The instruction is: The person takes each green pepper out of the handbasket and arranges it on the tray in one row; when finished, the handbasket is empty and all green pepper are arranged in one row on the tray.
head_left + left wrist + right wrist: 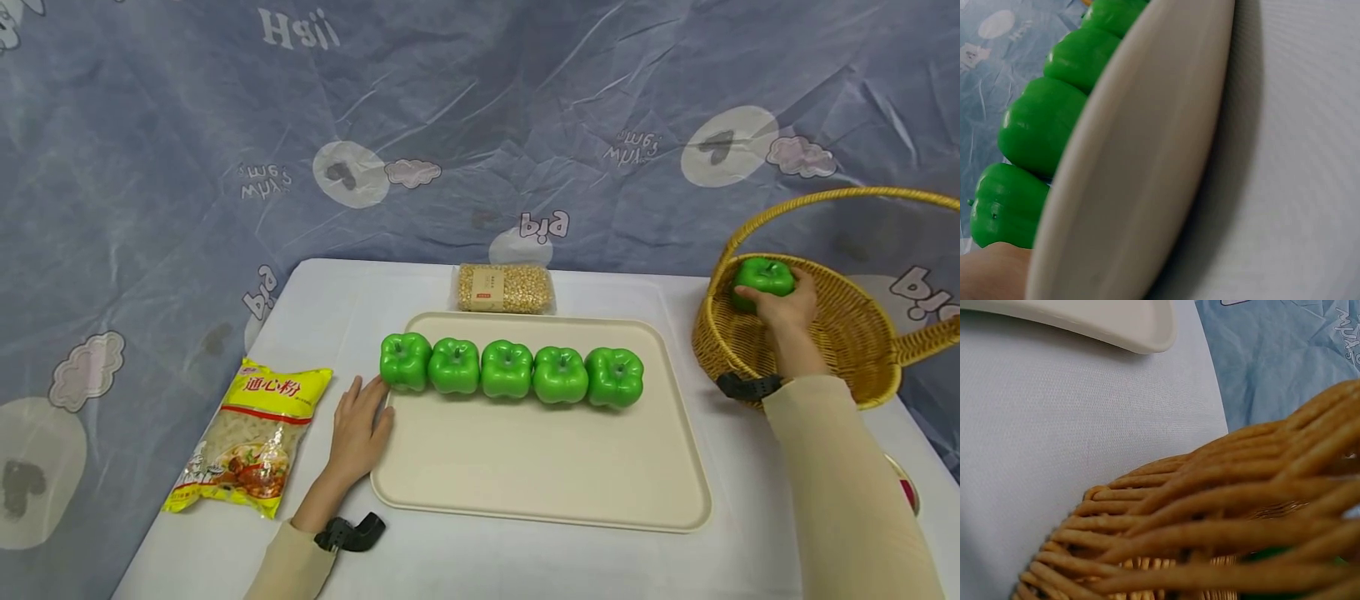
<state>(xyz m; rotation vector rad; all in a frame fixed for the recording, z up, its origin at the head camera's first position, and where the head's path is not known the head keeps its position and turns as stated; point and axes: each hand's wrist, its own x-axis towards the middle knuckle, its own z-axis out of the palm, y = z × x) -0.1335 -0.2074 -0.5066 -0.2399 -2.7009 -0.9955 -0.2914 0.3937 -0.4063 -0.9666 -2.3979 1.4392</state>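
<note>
My right hand (791, 312) grips a green bell pepper (763, 279) inside the wicker basket (862, 304), thumb and fingers round its sides. In the right wrist view the basket's weave (1191, 519) fills the lower part, hiding the hand; a bit of green shows through. My left hand (360, 433) lies with fingers extended along the left rim of the beige tray (540, 467), fingertips right by the leftmost pepper (405, 362). Several green bell peppers (507, 369) stand in a row across the tray's back half. The left wrist view shows these peppers (1044, 128) behind the tray wall (1129, 156).
A yellow bag of pasta (255, 437) lies left of my left hand. Behind the tray is a clear pack of yellow kernels (504, 288). The basket's tall handle (832, 196) arches over it. A round can (903, 487) sits partly behind my right sleeve.
</note>
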